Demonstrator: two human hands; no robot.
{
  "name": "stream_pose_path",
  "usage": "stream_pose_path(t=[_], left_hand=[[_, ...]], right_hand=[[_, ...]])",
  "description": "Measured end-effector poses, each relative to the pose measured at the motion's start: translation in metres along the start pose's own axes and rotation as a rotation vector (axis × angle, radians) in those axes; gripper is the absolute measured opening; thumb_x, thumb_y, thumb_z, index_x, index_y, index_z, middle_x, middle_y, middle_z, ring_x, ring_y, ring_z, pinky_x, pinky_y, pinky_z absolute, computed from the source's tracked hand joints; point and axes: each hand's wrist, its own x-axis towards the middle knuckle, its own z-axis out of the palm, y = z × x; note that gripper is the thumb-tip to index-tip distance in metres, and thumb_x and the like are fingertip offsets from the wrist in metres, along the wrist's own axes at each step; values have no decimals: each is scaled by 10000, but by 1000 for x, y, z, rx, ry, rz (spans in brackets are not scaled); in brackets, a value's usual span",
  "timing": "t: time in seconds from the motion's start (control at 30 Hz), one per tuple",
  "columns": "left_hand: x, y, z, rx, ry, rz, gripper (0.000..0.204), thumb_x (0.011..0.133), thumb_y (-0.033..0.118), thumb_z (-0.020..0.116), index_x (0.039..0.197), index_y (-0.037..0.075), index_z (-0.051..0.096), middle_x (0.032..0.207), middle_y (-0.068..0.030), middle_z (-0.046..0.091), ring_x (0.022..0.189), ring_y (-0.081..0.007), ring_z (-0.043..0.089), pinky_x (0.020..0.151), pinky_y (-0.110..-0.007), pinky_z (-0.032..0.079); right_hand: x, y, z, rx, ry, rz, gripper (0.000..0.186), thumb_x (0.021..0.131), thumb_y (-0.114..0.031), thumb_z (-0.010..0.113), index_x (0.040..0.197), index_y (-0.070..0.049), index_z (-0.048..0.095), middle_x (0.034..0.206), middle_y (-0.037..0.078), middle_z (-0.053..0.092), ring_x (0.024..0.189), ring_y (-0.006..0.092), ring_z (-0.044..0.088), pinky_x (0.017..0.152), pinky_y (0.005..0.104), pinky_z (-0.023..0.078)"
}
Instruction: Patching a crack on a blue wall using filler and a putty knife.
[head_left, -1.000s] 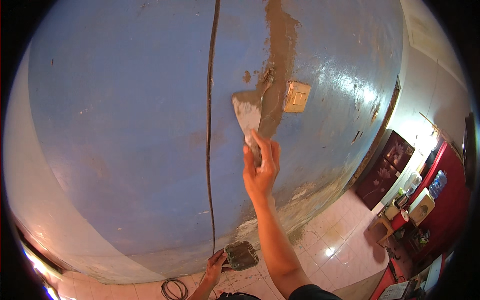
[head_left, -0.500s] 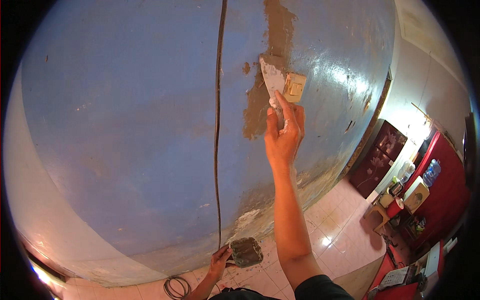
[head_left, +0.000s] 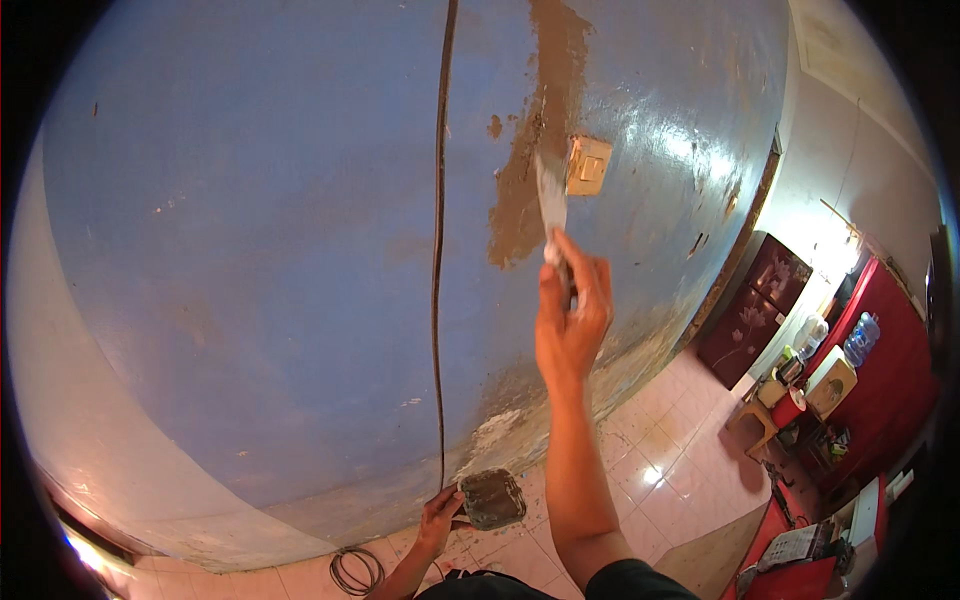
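My right hand (head_left: pixel 577 315) is closed around the handle of a putty knife (head_left: pixel 551 195), one finger laid along it. The whitish blade points up at a strip of brown filler (head_left: pixel 557 70) on the blue wall (head_left: pixel 300 230), just left of a yellowed light switch (head_left: pixel 588 166). Whether the blade's tip touches the wall is hard to tell. Low down, my left hand (head_left: pixel 437 520) grips the edge of a squarish, dark filler-smeared board (head_left: pixel 492 499), held out flat.
A black cable (head_left: pixel 437 250) runs down the wall, and a coil of cable (head_left: pixel 356 571) lies on the tiled floor (head_left: pixel 640 440). At the right are a dark red refrigerator (head_left: pixel 755 310), a red curtain (head_left: pixel 885 370), a water bottle (head_left: pixel 861 338) and a cluttered red table (head_left: pixel 790 560).
My right hand and the putty knife have moved down the wall, and the blade has turned more edge-on. The filler beside the switch is now more exposed. My left hand holds nearly still.
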Motion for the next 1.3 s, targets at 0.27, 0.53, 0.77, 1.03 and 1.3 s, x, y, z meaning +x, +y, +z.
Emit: stream_pose_path(t=[0.27, 0.53, 0.77, 1.03, 1.3], left_hand=[[-4, -6, -1, 6, -58, 11, 514, 1020, 292, 640, 1424, -14, 554, 1248, -99, 688, 1066, -204, 702, 673, -370, 638], [-4, -17, -17, 1, -47, 53, 456, 1044, 275, 604, 1410, 5, 573, 1237, -92, 699, 1082, -208, 706, 713, -361, 639], [-4, -18, -5, 0, -64, 33, 429, 1047, 261, 595, 1390, 4, 586, 1180, -91, 712, 1025, -205, 719, 704, -362, 641], [-12, -16, 9, 9, -99, 15, 525, 1030, 297, 628, 1421, -41, 538, 1206, -148, 683, 1067, -252, 705, 718, -407, 674], [-14, -16, 3, 8, -92, 22, 475, 1040, 306, 601, 1412, 13, 569, 1234, -101, 695, 1079, -214, 702, 715, -374, 649]], right_hand=[[48, -5, 51, 15, 120, 14, 435, 980, -58, 623, 1413, -71, 592, 1156, 150, 542, 1041, 300, 603, 876, 436, 555], [18, 9, 69, -177, 22, -10, 511, 928, 8, 671, 1428, -54, 583, 1067, 134, 545, 1024, 302, 580, 835, 438, 547], [-52, 26, 48, -179, -40, -82, 532, 900, 49, 674, 1416, -56, 601, 1002, 107, 545, 946, 280, 571, 768, 411, 533], [-4, -4, 5, -25, -26, 2, 471, 914, 13, 638, 1382, -37, 625, 1025, 125, 572, 872, 247, 598, 736, 381, 520], [101, -14, -8, -213, -41, -53, 391, 964, -66, 609, 1351, -95, 656, 1129, 103, 584, 1056, 258, 634, 878, 421, 556]])
